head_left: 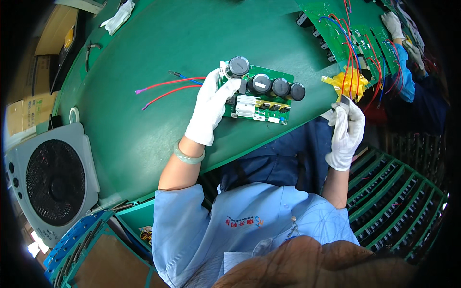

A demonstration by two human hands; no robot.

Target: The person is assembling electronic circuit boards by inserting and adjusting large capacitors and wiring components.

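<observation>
My left hand [210,103], in a white glove, grips the left end of a green circuit board [265,115]. Several large black round capacitors [261,83] stand along the board's far side, with a silver heat sink [246,106] nearer to me. Red wires [169,89] and a shorter blue one trail leftward from the board over the table. At the table's near right edge, my right hand [346,129], also gloved, has its fingers closed on a small grey flat piece [344,100]. Crumpled yellow tape [353,85] lies just beyond those fingertips.
More green circuit boards [331,24] with red and blue wires lie at the far right, near a co-worker's gloved hand [393,25]. A grey fan [55,182] stands at the left. Green racks [394,197] are at the lower right. A white glove [118,17] lies far left on the green table [158,45].
</observation>
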